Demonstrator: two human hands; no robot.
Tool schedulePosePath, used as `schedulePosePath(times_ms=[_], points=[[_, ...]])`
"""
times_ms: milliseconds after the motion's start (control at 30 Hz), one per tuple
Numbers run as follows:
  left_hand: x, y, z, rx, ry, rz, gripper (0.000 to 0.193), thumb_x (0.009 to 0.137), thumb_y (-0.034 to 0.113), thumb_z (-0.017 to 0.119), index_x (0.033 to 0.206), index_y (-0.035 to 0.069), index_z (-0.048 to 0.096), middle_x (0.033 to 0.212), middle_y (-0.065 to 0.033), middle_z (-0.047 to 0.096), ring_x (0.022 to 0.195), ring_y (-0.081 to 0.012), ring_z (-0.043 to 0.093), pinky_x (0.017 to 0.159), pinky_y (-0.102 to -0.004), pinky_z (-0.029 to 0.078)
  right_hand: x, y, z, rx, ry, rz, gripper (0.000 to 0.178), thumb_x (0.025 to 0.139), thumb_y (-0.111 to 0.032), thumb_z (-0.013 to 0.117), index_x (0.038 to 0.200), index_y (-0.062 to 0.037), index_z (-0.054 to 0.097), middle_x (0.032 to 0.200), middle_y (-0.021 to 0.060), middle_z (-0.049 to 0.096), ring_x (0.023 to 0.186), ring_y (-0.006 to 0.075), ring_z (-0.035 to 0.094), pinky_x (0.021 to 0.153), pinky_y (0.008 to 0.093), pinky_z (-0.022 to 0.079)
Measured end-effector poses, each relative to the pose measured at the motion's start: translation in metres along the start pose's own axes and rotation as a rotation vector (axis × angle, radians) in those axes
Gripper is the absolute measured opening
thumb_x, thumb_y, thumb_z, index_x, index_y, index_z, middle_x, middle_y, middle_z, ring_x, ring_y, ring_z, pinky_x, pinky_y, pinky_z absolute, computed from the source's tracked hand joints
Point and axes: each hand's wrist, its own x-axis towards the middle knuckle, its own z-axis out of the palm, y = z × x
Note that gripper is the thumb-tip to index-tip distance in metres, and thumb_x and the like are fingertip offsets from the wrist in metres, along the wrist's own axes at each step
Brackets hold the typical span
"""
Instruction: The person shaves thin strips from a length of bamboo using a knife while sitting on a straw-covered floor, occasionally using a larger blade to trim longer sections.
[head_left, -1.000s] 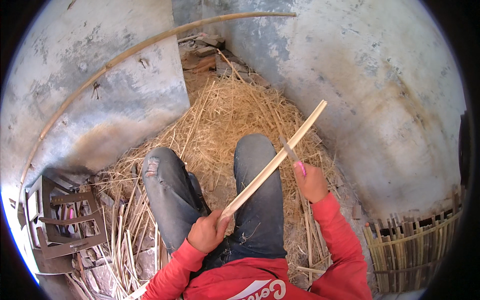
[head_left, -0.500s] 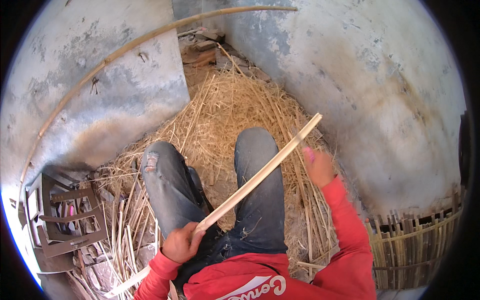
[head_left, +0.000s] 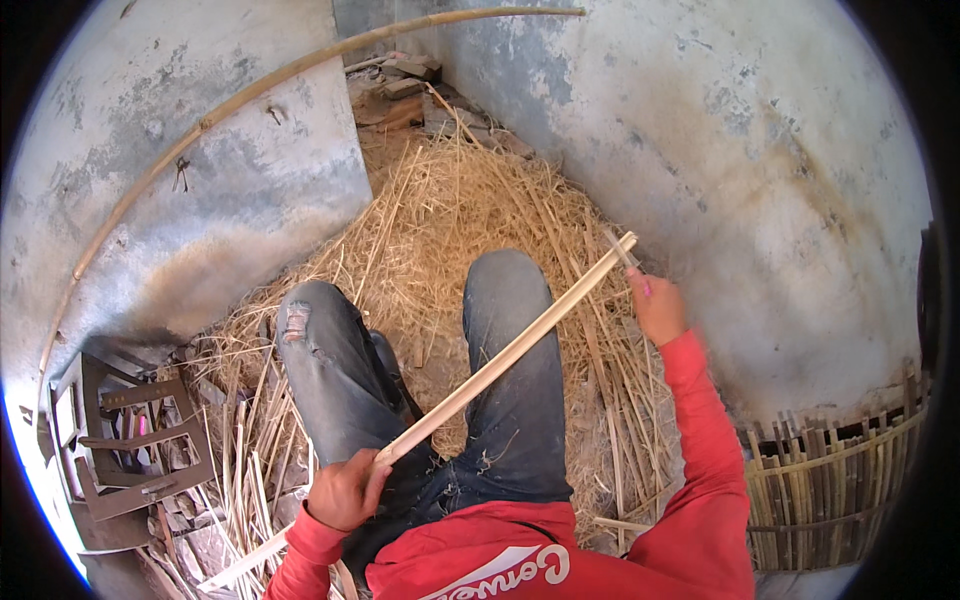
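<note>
A long pale split bamboo strip [head_left: 510, 352] slants across my thighs, from low left up to the far right. My left hand [head_left: 343, 490] is closed around it near my lap, and its tail runs on under my left forearm. Up by the strip's far end, my right hand [head_left: 660, 308] is closed on a small knife [head_left: 621, 248] with a pink bit showing at the grip. The thin blade lies against or just over the strip's end; I cannot tell whether it is cutting into it.
Straw-like shavings [head_left: 450, 200] heap up ahead of my knees against the walls. Loose bamboo strips [head_left: 255, 450] lie at left, beside a brown wooden frame [head_left: 145, 440]. A slatted bamboo basket [head_left: 830, 495] stands at right. A long curved pole [head_left: 205, 125] leans along the left wall.
My right hand has moved slightly right and up to the strip's far end, where the knife blade now shows clearly. My left hand and the strip have shifted slightly left.
</note>
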Motion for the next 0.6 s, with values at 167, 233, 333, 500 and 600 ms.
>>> schedulePosePath(times_ms=[167,233,333,500,600], points=[[-0.001,-0.008,0.007,-0.001,0.020,0.013,0.016,0.095,0.017,0.069,0.102,0.003,0.068,0.071,-0.0225,0.065,0.065,-0.0435,0.066,0.058,-0.0462,0.051,-0.070,-0.087,0.029,0.043,-0.333,-0.207,0.058,0.105,-0.053,0.047,0.083,-0.0050,0.070,0.069,0.0230,0.064,0.066,0.0465,0.063,0.066,0.0563,0.049],[-0.002,-0.010,0.006,-0.014,0.021,0.020,0.016,0.095,0.017,0.069,0.102,0.003,0.068,0.072,-0.0224,0.065,0.065,-0.0431,0.067,0.058,-0.0458,0.050,-0.060,-0.066,0.037,-0.007,-0.232,-0.140,0.060,0.105,-0.053,0.046,0.081,-0.0036,0.070,0.070,0.0252,0.064,0.067,0.0476,0.063,0.068,0.0563,0.049],[-0.001,-0.007,0.002,-0.051,-0.025,-0.024,0.017,0.095,0.018,0.069,0.103,0.003,0.069,0.072,-0.0221,0.065,0.065,-0.0421,0.067,0.058,-0.0446,0.050,0.000,0.026,0.039,-0.014,0.116,0.090,0.065,0.106,-0.053,0.044,0.076,0.0000,0.067,0.074,0.0292,0.063,0.071,0.0486,0.065,0.071,0.0565,0.048],[-0.001,-0.008,-0.003,-0.083,-0.057,-0.061,0.021,0.097,0.022,0.067,0.104,0.002,0.070,0.072,-0.0209,0.065,0.065,-0.0400,0.068,0.058,-0.0433,0.050,0.030,0.089,-0.001,0.210,0.268,0.098,0.060,0.109,-0.044,0.049,0.069,0.0005,0.055,0.057,0.0108,0.044,0.054,0.0160,0.049,0.054,0.0373,0.038],[0.008,0.003,0.001,-0.149,-0.069,-0.081,0.021,0.098,0.023,0.066,0.106,0.003,0.068,0.071,-0.0211,0.066,0.067,-0.0423,0.068,0.059,-0.0465,0.051,-0.001,0.010,-0.002,0.668,0.096,0.184,0.051,0.109,-0.042,0.052,0.076,-0.0040,0.055,0.061,-0.0013,0.036,0.059,0.0063,0.036,0.054,0.0279,0.031]])
